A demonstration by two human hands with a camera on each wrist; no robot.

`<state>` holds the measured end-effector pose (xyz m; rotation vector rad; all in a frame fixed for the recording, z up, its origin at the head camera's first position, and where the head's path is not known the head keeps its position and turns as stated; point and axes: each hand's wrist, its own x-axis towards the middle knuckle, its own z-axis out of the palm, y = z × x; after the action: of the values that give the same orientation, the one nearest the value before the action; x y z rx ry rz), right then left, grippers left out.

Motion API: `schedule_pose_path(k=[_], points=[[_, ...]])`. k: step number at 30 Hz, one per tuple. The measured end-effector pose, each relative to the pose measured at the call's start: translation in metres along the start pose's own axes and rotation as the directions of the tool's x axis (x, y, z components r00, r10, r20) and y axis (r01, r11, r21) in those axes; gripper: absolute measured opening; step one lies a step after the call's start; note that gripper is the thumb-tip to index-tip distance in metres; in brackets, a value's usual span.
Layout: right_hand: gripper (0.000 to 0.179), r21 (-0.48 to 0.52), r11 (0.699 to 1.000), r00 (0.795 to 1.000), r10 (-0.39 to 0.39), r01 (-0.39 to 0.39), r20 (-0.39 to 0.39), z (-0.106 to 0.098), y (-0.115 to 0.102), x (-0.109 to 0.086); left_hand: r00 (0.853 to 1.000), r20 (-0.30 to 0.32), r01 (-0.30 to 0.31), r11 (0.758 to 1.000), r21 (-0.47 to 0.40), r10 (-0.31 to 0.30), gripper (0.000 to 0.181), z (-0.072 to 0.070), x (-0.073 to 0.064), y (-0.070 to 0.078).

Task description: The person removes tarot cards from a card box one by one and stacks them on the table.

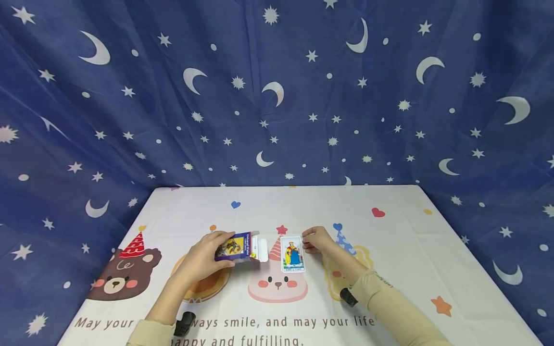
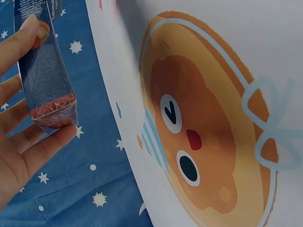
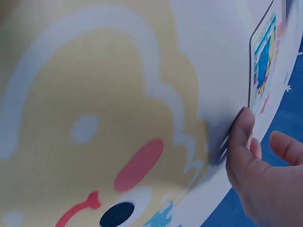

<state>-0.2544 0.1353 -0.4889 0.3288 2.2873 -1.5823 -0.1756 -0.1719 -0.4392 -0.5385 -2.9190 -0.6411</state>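
— Left hand (image 1: 203, 259) wrapped round the card box (image 1: 238, 246), flap open, above the table's (image 1: 402, 250) near edge?
— Yes. Right hand (image 1: 316, 239) loose, fingertips maybe touching the card (image 1: 292, 254), face up mid-table for looking.

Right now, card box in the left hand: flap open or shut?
Open. The card box in the left hand shows its white flap sticking out at the end facing the card.

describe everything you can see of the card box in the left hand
The card box is small and dark blue, cardboard by its look, with a yellow picture panel on its face. Its white end flap stands open toward the face-up card. The left hand grips it, thumb on one side, fingers on the other, just above the tablecloth.
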Motion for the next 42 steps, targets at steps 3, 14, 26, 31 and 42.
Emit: schedule_pose_path(k=[3,14,26,31,42], points=[[0.024,0.072,0.997,0.999,0.031,-0.032,0.005,0.002,-0.001,-0.002,1.0,0.004,0.001,1.0,-0.001,-0.001,0.071,0.001,0.0,0.0],[0.022,0.001,0.999,0.998,-0.032,0.032,-0.048,0.006,-0.002,-0.005,1.0,-0.01,0.008,1.0,-0.006,-0.008,0.071,0.001,-0.002,-0.001],[0.021,-0.272,0.935,0.968,-0.248,0.226,-0.049,0.012,-0.009,-0.003,1.0,-0.01,0.004,1.0,-0.004,-0.005,0.072,0.001,-0.001,-0.002],[0.047,-0.584,0.773,0.946,-0.324,0.246,-0.03,0.034,-0.018,-0.007,1.0,0.0,0.004,1.0,-0.007,-0.004,0.072,0.001,-0.002,-0.003],[0.074,-0.784,0.621,0.967,-0.206,0.009,-0.152,0.067,-0.025,-0.002,1.0,-0.018,0.016,1.0,-0.009,-0.016,0.072,0.002,0.001,-0.003]])
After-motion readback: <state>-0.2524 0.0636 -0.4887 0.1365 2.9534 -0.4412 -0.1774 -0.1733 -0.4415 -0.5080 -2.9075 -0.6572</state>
